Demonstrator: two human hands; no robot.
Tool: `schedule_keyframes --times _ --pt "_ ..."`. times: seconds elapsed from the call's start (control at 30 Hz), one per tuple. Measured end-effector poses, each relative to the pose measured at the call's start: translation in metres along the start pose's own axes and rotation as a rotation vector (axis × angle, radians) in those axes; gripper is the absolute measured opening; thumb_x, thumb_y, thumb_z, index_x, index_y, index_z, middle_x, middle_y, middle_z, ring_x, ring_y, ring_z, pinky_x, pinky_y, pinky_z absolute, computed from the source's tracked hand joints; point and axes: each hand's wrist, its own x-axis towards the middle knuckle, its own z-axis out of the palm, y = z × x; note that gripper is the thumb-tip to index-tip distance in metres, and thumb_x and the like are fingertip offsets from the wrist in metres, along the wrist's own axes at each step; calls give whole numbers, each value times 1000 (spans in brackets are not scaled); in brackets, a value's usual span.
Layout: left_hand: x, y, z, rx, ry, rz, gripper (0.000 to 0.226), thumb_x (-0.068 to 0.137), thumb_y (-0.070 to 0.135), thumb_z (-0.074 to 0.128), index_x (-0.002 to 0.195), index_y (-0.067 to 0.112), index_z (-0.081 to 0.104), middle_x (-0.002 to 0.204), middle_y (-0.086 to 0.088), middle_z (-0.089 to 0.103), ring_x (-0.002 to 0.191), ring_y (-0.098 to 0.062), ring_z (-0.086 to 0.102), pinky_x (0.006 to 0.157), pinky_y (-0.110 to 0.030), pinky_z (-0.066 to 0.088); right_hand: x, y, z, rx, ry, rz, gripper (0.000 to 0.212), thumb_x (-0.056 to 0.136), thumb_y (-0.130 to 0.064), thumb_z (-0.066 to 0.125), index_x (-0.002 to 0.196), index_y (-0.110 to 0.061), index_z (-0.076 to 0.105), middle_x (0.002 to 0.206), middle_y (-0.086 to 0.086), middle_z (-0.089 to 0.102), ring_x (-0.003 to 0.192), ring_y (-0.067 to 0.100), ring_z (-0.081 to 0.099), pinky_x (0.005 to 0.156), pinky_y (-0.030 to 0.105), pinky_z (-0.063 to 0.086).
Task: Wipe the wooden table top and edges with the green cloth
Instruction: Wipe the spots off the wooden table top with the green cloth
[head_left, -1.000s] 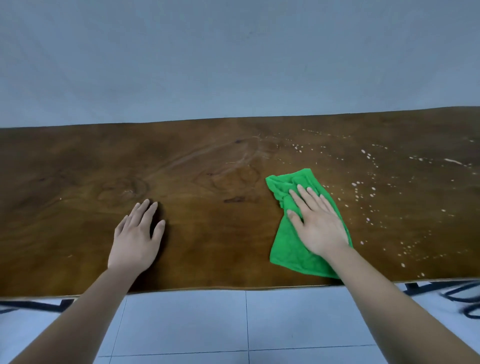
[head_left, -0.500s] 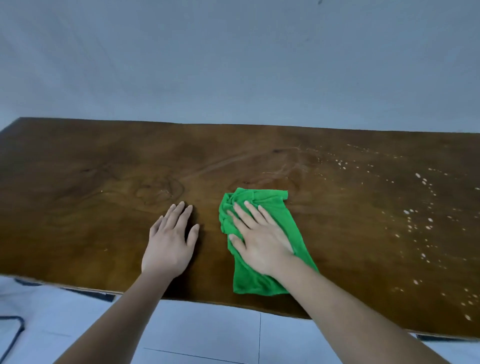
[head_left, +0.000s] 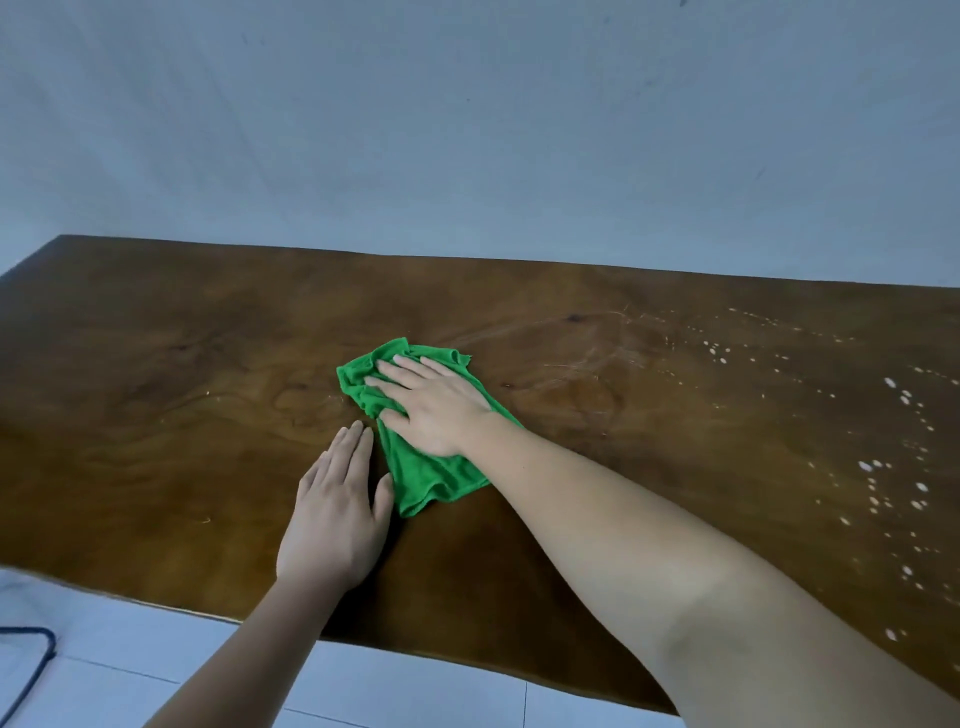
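**Right hand pressed green cloth on table mid-top, left hand braced beside it**

The right hand (head_left: 441, 405) lay flat on the green cloth (head_left: 415, 467), fingers spread and extended, palm down, not pinching, just pressing the fabric against the wood. That open-palm hold likely gave wide contact for a sliding wipe. The left hand (head_left: 337, 519) was also open and flat, holding nothing, palm on bare wood just beside the cloth's near-left edge, thumb almost touching it. It looked like a brace for a forward lean, judged from the stretched right arm.

The cloth was crumpled, bunched under the fingertips, with a loose tail toward the near edge. It sat around the middle of the wooden table (head_left: 156, 415), slightly left of centre in view.

Counts: two hands, one cloth, one table, one dark cable (head_left: 31, 660) on the tiled floor (head_left: 415, 691) at lower left. White specks (head_left: 891, 384) were scattered over the right part of the top, too many to count, well apart from the cloth. Faint smear marks (head_left: 597, 358) lay between the cloth and the specks.

Judgement: top partly wiped, right side and edges not yet done
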Motion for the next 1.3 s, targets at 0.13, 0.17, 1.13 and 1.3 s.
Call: schedule_keyframes --times 0.13,0.17,1.13,1.3 --pt "0 -1 1 13 0 10 78 110 68 16 177 28 21 185 5 16 171 -12 5 135 -37 7 -20 38 -9 22 41 109 68 114 -63 15 177 -36 11 185 -8 0 171 15 -2 139 45 -1" --pt "1 -1 1 17 -1 14 78 110 70 15 177 31 21 185 6 16 171 -13 5 135 -38 8 -29 53 -12 24 55 146 69 113 -64 14 177 -37 10 185 -8 -1 171 16 -2 138 46 -1" --pt "5 -4 6 43 -13 16 89 104 85 8 176 33 16 185 10 13 171 -15 5 135 -46 7 -207 40 19 15 121 686 89 100 -77 -20 172 -24 -10 179 5 -22 167 32 -22 137 55 -6" --pt "5 -6 4 36 -10 23 87 105 83 10 175 32 20 184 10 16 171 -14 7 136 -49 13 -192 -46 39 10 93 388 82 108 -72 -8 176 -25 -1 184 2 -14 168 29 -23 136 54 -10"
